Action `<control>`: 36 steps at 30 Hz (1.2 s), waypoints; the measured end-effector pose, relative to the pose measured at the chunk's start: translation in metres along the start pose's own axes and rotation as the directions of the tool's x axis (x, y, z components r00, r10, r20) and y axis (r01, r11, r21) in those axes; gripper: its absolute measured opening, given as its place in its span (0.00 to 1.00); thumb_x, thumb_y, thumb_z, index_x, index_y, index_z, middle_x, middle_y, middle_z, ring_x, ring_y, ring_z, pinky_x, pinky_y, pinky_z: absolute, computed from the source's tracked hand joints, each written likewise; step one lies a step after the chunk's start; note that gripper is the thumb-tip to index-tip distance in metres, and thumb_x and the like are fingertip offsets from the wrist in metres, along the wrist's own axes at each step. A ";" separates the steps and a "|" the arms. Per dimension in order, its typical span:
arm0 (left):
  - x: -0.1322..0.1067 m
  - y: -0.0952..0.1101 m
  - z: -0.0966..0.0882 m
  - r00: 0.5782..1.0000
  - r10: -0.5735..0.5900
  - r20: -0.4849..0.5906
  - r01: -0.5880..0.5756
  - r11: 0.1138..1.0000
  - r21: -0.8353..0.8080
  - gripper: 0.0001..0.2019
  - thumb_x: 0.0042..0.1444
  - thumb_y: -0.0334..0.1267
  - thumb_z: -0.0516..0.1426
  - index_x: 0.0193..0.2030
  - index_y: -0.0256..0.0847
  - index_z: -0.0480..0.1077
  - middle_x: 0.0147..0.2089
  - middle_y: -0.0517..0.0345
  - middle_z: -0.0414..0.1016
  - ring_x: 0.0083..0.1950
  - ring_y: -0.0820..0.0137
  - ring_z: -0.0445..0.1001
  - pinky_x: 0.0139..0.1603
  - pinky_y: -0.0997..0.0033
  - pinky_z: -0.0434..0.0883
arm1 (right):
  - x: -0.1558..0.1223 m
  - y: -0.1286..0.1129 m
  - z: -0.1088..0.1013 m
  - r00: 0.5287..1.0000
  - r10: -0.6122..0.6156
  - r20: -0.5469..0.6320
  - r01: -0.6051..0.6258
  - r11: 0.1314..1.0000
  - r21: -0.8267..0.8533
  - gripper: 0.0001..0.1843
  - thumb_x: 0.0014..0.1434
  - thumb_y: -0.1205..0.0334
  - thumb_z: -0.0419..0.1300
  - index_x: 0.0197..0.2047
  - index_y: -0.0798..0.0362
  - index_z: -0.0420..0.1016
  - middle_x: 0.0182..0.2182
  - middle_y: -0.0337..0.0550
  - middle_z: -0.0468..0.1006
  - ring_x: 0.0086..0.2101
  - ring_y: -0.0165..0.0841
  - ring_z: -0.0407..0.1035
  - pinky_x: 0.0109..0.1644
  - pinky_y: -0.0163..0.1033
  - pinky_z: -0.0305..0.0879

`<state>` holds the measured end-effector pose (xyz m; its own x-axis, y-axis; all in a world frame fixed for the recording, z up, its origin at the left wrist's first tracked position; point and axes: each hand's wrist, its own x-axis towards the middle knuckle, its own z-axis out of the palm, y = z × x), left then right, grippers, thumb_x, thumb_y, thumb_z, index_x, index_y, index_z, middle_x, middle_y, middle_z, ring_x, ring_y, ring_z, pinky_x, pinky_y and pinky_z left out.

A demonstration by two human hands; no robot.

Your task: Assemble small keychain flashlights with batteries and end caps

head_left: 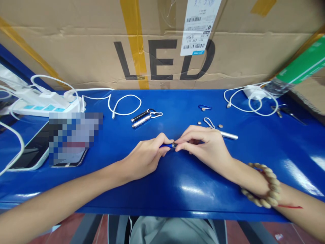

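Note:
My left hand (pixel 149 154) is closed around a small blue pen-shaped light (pixel 167 145), held just above the blue table (pixel 177 183). My right hand (pixel 203 144) pinches the metal end of the same blue light from the right. A silver tube (pixel 230 136) lies just behind my right hand. Near it lie a white clip (pixel 208 122) and two small button cells (pixel 220 126). A black light and a silver light (pixel 142 119) lie side by side farther back, left of centre.
A large cardboard box marked LED (pixel 165 44) walls off the back. A white power strip (pixel 45 103) with cables and two phones (pixel 33 149) sit at the left. A coiled white cable with charger (pixel 251 98), a plastic bottle (pixel 294 73) and a blue clip (pixel 204 107) lie at the right.

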<state>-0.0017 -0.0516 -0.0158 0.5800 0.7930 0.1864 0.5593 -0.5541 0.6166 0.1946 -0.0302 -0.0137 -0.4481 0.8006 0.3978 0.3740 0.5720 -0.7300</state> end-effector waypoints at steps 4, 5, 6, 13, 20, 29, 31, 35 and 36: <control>0.001 0.000 0.001 1.000 -0.004 -0.004 0.004 1.000 -0.003 0.05 0.61 0.33 0.45 0.40 0.40 0.60 0.35 0.59 0.71 0.34 0.73 0.72 0.33 0.76 0.67 | 0.003 0.000 0.002 0.992 0.124 0.008 -0.125 0.992 0.025 0.10 0.48 0.55 0.64 0.24 0.52 0.78 0.23 0.40 0.75 0.22 0.26 0.65 0.25 0.32 0.60; 0.001 0.000 0.001 1.000 -0.003 -0.005 0.003 1.000 -0.005 0.05 0.61 0.33 0.45 0.40 0.40 0.60 0.35 0.58 0.72 0.35 0.73 0.73 0.33 0.76 0.68 | 0.003 0.000 0.002 0.987 0.157 0.016 -0.158 0.987 0.038 0.11 0.47 0.54 0.64 0.23 0.52 0.78 0.23 0.40 0.75 0.21 0.26 0.64 0.24 0.32 0.59; 0.001 0.000 0.001 1.000 0.000 -0.009 0.000 1.000 -0.007 0.05 0.61 0.33 0.45 0.40 0.40 0.60 0.36 0.58 0.72 0.36 0.73 0.73 0.34 0.76 0.68 | 0.004 0.000 0.003 0.982 0.187 0.025 -0.188 0.981 0.050 0.11 0.47 0.53 0.64 0.23 0.53 0.78 0.22 0.40 0.75 0.20 0.25 0.64 0.23 0.32 0.59; 0.001 -0.004 0.004 0.996 0.046 -0.072 -0.047 0.999 -0.021 0.04 0.60 0.31 0.48 0.40 0.40 0.62 0.41 0.58 0.72 0.43 0.73 0.72 0.41 0.76 0.69 | 0.006 -0.002 0.004 0.934 0.341 0.109 -0.355 0.923 0.147 0.13 0.45 0.53 0.64 0.24 0.55 0.78 0.18 0.38 0.73 0.15 0.23 0.60 0.18 0.31 0.55; 0.001 -0.005 0.006 0.988 0.070 -0.136 -0.069 0.998 0.013 0.07 0.60 0.34 0.49 0.44 0.40 0.64 0.43 0.57 0.73 0.45 0.71 0.73 0.45 0.73 0.70 | 0.008 -0.003 0.003 0.892 0.426 0.151 -0.450 0.869 0.205 0.15 0.43 0.52 0.65 0.24 0.57 0.76 0.11 0.35 0.67 0.13 0.23 0.60 0.16 0.29 0.54; 0.002 -0.002 0.005 0.985 0.095 -0.144 -0.091 0.995 0.029 0.14 0.61 0.33 0.48 0.53 0.43 0.62 0.51 0.58 0.71 0.51 0.72 0.70 0.52 0.72 0.67 | 0.008 -0.002 0.004 0.899 0.417 0.133 -0.437 0.869 0.233 0.14 0.45 0.53 0.64 0.24 0.57 0.75 0.11 0.34 0.67 0.12 0.23 0.59 0.16 0.29 0.52; 0.001 -0.003 0.006 0.980 0.103 -0.168 -0.098 0.995 0.037 0.13 0.61 0.33 0.48 0.52 0.42 0.63 0.51 0.57 0.72 0.51 0.71 0.70 0.53 0.71 0.67 | 0.008 -0.002 0.005 0.896 0.425 0.129 -0.444 0.867 0.228 0.14 0.45 0.52 0.65 0.24 0.57 0.75 0.10 0.34 0.67 0.12 0.23 0.59 0.16 0.29 0.52; 0.001 -0.003 0.005 0.983 0.078 -0.165 -0.078 0.997 0.009 0.13 0.61 0.33 0.48 0.51 0.41 0.64 0.47 0.56 0.73 0.47 0.71 0.72 0.49 0.71 0.69 | 0.008 -0.004 0.005 0.901 0.421 0.107 -0.434 0.873 0.223 0.15 0.44 0.51 0.65 0.23 0.57 0.74 0.10 0.34 0.66 0.12 0.23 0.59 0.16 0.29 0.52; 0.001 -0.002 0.005 0.986 0.067 -0.152 -0.069 0.998 -0.006 0.12 0.61 0.33 0.48 0.51 0.40 0.63 0.46 0.56 0.74 0.46 0.71 0.73 0.48 0.72 0.69 | 0.008 -0.005 0.005 0.904 0.416 0.097 -0.427 0.877 0.222 0.16 0.44 0.51 0.65 0.23 0.57 0.73 0.10 0.34 0.66 0.12 0.23 0.59 0.16 0.29 0.53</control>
<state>0.0009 -0.0505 -0.0206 0.5196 0.7832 0.3415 0.5142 -0.6059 0.6071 0.1849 -0.0279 -0.0097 -0.3282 0.9446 0.0023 0.3388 0.1200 -0.9332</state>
